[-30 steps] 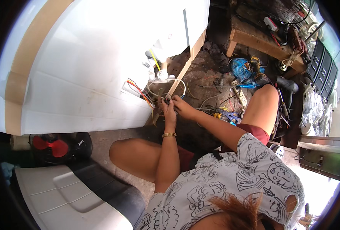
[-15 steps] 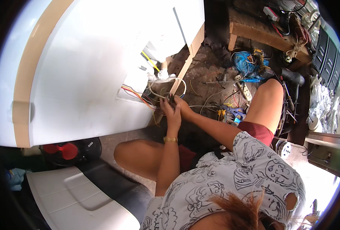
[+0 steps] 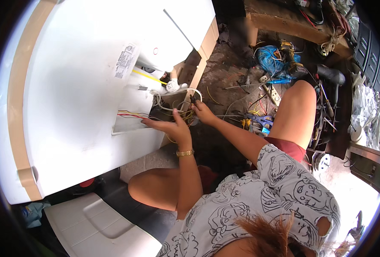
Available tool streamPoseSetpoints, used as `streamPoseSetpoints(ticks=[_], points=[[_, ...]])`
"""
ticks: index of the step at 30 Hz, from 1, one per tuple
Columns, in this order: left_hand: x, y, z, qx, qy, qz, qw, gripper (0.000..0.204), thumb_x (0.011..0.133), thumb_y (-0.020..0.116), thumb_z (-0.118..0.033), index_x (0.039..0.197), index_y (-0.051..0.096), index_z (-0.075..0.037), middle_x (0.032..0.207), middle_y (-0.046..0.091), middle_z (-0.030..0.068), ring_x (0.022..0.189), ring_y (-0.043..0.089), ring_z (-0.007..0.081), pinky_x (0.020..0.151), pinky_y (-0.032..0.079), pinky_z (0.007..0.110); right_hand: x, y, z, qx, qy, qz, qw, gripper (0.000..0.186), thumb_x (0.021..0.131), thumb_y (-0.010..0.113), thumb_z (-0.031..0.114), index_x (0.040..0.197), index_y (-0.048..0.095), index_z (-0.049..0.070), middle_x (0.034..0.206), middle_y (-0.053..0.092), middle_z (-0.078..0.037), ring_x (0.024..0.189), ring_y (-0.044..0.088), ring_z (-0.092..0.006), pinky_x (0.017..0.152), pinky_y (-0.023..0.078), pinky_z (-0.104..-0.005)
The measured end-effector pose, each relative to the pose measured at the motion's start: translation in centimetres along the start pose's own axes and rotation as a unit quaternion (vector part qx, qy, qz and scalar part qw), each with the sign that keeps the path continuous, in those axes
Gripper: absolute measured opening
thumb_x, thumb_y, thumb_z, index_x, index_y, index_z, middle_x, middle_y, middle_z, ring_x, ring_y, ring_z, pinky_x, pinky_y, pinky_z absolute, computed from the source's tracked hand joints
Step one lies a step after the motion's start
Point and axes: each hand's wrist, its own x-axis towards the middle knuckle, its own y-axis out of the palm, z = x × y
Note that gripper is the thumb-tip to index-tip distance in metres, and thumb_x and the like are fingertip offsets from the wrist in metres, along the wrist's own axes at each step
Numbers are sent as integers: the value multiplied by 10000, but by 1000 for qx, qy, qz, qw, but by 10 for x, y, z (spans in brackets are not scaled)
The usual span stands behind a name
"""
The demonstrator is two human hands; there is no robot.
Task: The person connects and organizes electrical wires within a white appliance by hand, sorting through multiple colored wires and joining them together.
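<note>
My right hand (image 3: 204, 115) is closed around a small black part (image 3: 193, 99) with wires about it; its exact kind is too small to make out. My left hand (image 3: 173, 127) is open, its fingers stretched toward the red and yellow wires (image 3: 130, 115) that come out of a large white appliance (image 3: 74, 81). Thin loose wires (image 3: 185, 115) hang between the two hands. A white cable (image 3: 194, 91) loops just beyond them, by a white-wrapped joint (image 3: 173, 85) at the appliance's open recess. A yellow strip (image 3: 149, 76) leads to that joint.
On the dirty floor to the right lie purple-handled scissors (image 3: 263, 121), a power strip (image 3: 271, 91), a blue screwdriver (image 3: 280, 81), a blue plastic bag (image 3: 270, 60) and a yellow-black drill (image 3: 289, 53). A wooden bench (image 3: 284, 19) stands behind. A grey-white panel (image 3: 100, 222) is at lower left.
My hands have moved apart. The left has opened and shifted left toward the red and yellow wires; the right still holds the black part. The view has shifted, showing the recess more clearly.
</note>
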Motion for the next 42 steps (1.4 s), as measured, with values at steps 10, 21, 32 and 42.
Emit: streamPoseSetpoints(ticks=[10,21,32,42], points=[[-120,21,78,-308,-316,77,894,331,1011,355,-235,1207,364,31,1164,487,127,1011,509,200,898,425,326,9,-4,35,-217,-75,-18,973,201,897,509,223,948,544,31,1009,554,-129,992,475,-351,786,376,-485],[-121,42,67,-108,-107,154,976,437,912,545,-174,1263,380,26,1194,497,198,1068,520,277,905,418,387,-29,21,67,-184,-163,80,966,167,848,545,166,955,520,40,1038,546,-147,1013,453,-340,820,355,-448],[-104,37,118,88,-77,394,912,600,842,639,-243,1288,336,20,1217,492,230,1088,526,294,885,430,392,-31,36,66,-199,-202,88,955,253,814,587,176,1023,540,42,1031,561,-113,993,459,-321,847,355,-438],[-76,2,93,-367,-250,251,860,648,911,554,-196,1425,208,-5,1363,396,182,1235,425,286,990,368,352,1,16,75,-259,-160,110,946,198,848,564,198,964,541,40,1012,534,-95,1013,460,-316,850,368,-468]])
